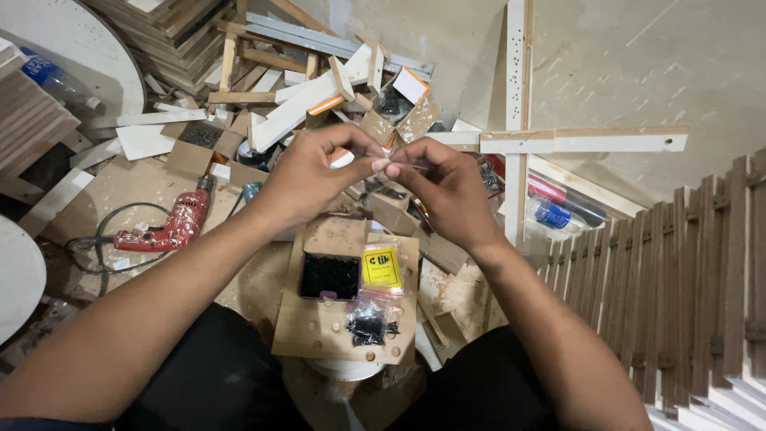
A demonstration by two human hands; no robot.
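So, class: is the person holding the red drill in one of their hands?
No: the red drill lies on the floor, apart from both hands.

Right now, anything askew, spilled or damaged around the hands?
Yes. Behind the left hand and right hand, wood offcuts and small cardboard boxes lie in a loose heap on the floor. A red power drill lies on its side, cord looped. Black screws sit in a clear bag, not spilled.
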